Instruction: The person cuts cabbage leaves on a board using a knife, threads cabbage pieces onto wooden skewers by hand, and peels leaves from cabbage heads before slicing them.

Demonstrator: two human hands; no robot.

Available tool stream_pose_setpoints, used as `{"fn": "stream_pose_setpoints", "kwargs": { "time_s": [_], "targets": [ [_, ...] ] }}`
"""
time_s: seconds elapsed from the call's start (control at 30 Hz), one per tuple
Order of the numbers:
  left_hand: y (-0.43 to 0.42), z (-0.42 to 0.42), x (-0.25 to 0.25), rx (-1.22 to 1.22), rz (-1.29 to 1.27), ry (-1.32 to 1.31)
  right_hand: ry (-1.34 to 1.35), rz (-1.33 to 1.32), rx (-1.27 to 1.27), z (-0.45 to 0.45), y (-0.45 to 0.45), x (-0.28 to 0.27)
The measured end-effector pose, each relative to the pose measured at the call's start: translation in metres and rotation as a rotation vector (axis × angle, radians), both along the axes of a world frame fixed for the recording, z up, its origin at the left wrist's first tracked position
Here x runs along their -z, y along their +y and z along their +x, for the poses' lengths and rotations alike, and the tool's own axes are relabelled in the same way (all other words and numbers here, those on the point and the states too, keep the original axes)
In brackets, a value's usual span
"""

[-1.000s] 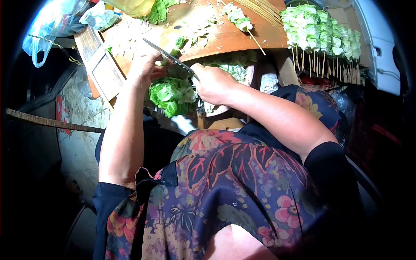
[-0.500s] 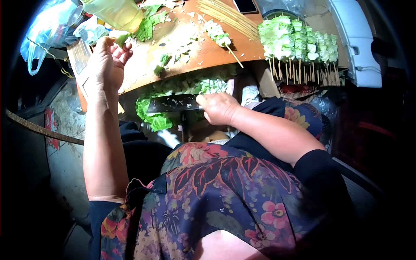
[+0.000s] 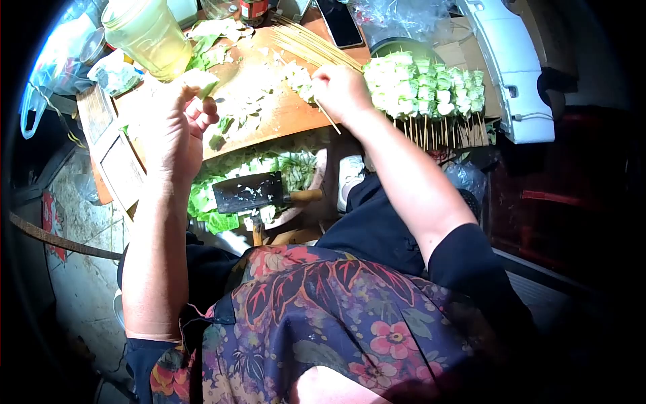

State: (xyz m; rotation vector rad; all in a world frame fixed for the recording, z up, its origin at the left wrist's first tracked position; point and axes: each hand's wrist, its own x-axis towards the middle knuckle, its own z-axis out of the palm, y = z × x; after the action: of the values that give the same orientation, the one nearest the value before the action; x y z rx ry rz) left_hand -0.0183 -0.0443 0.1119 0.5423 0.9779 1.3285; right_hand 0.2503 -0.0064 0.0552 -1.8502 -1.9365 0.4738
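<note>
My left hand (image 3: pixel 185 128) is closed on a pale green cabbage piece (image 3: pixel 207 82), raised over the left of the wooden board. At the board's middle, my right hand (image 3: pixel 343 93) has its fingers curled at a skewer of cabbage pieces (image 3: pixel 297 77). The bare end of that skewer sticks out below the hand, and the fingertips are partly hidden. A cleaver (image 3: pixel 249 193) with bits of cabbage on its dark blade lies over the basin of leaves (image 3: pixel 323 168) below the board, its wooden handle toward the right.
Several filled cabbage skewers (image 3: pixel 424 87) stand in a row at the right. Bare bamboo sticks (image 3: pixel 313 47) and a phone (image 3: pixel 340 23) lie at the back. A plastic jug (image 3: pixel 148 40) with yellowish liquid stands back left; scraps litter the board (image 3: pixel 269 124). A white foam box (image 3: pixel 518 81) borders the right.
My right hand has let go of the cleaver, now lying over the basin, and has moved up to the cabbage skewer. My left hand still holds the cabbage piece. The view has shifted.
</note>
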Motion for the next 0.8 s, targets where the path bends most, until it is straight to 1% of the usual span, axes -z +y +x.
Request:
{"fn": "stream_pose_setpoints", "kwargs": {
  "time_s": [0.03,0.1,0.13,0.17,0.23,0.3,0.37,0.43,0.5,0.53,0.63,0.73,0.77,0.8],
  "targets": [
    [0.000,0.000,0.000,-0.002,-0.001,-0.003,-0.065,-0.047,0.066,0.011,0.011,0.001],
    [-0.001,0.001,0.001,-0.012,-0.040,-0.054,-0.111,-0.118,0.145,0.020,0.021,0.006],
    [-0.001,0.000,0.002,-0.030,-0.068,-0.050,-0.098,-0.211,0.119,0.020,0.020,0.006],
    [0.000,-0.001,0.004,-0.036,-0.073,-0.052,-0.101,-0.215,0.113,0.018,0.020,0.008],
    [0.004,-0.003,0.008,-0.069,-0.108,-0.058,-0.378,-0.447,0.074,0.004,0.016,-0.001],
    [0.007,-0.002,0.011,-0.085,-0.129,-0.047,-0.392,-0.466,0.102,-0.001,0.011,-0.003],
    [0.009,0.000,0.009,-0.099,-0.141,-0.035,-0.434,-0.639,0.071,0.001,0.009,-0.007],
    [0.009,0.004,0.003,-0.035,-0.096,-0.043,-0.422,-0.647,0.090,0.005,0.005,0.001],
    [0.013,0.003,0.008,-0.037,-0.096,-0.050,-0.174,-0.585,0.023,0.008,-0.006,-0.001],
    [0.013,0.003,0.012,-0.074,-0.097,-0.067,-0.171,-0.578,0.013,0.007,-0.011,-0.005],
    [0.017,-0.005,0.018,-0.151,-0.103,-0.105,0.214,-0.285,-0.110,-0.004,-0.031,-0.022],
    [0.017,-0.013,0.015,-0.180,-0.105,-0.090,0.429,-0.269,-0.259,-0.024,-0.061,-0.060],
    [0.016,-0.015,0.014,-0.195,-0.106,-0.082,0.496,-0.280,-0.307,-0.029,-0.070,-0.064],
    [0.015,-0.016,0.013,-0.209,-0.107,-0.075,0.501,-0.255,-0.364,-0.032,-0.076,-0.063]
  ]
}}
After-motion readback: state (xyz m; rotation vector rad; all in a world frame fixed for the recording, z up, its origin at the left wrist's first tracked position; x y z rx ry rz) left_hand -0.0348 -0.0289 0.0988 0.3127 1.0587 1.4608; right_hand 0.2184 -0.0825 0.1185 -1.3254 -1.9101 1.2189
